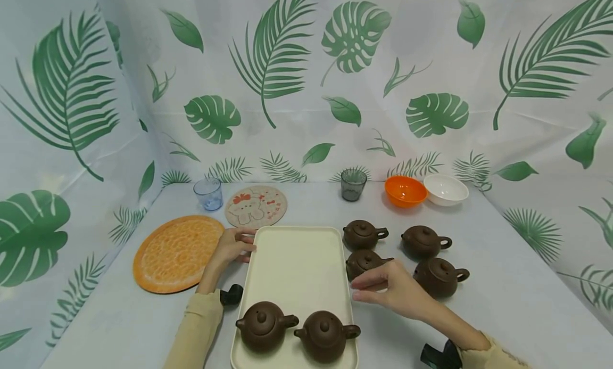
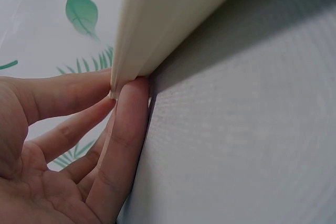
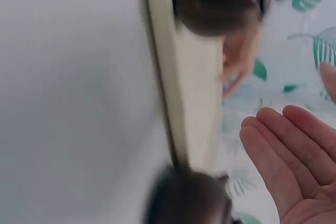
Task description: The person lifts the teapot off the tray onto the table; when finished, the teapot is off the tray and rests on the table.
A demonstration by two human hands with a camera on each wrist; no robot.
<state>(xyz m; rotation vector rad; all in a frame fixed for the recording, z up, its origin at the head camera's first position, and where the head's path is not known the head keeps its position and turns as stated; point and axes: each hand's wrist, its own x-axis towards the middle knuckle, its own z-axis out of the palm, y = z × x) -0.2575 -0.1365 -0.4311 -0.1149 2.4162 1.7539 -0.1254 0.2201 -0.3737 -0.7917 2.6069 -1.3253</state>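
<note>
The left hand (image 1: 233,245) rested against the far left edge of the cream tray (image 1: 297,262), its fingers (image 2: 126,124) straight and pressed to the rim rather than curled round it, which looked like a steadying touch to keep the tray from sliding on the grey table (image 1: 503,284); the left wrist view showed the fingertips meeting the underside of the lip. The right hand (image 1: 390,289) hovered just off the tray's right edge with its fingers extended and relaxed, holding nothing, nearest to the brown clay teapot (image 1: 364,261) that stood beside the tray and was partly hidden behind it. Two teapots (image 1: 264,326) sat side by side on the near end of the tray, spouts and handles pointing sideways, while three more (image 1: 425,241) stood in a loose group on the table to the right, probably placed within easy reach of that hand. Farther back lay an orange round mat (image 1: 177,253), a cartoon-printed coaster (image 1: 256,205), a clear blue-tinted glass (image 1: 208,193), a dark glass (image 1: 353,184), an orange bowl (image 1: 405,191) and a white bowl (image 1: 445,189), all backed by a leaf-print curtain (image 1: 306,81). The right wrist view was blurred: two dark teapot shapes were cut off at its top and bottom, and only the fingertips showed.
</note>
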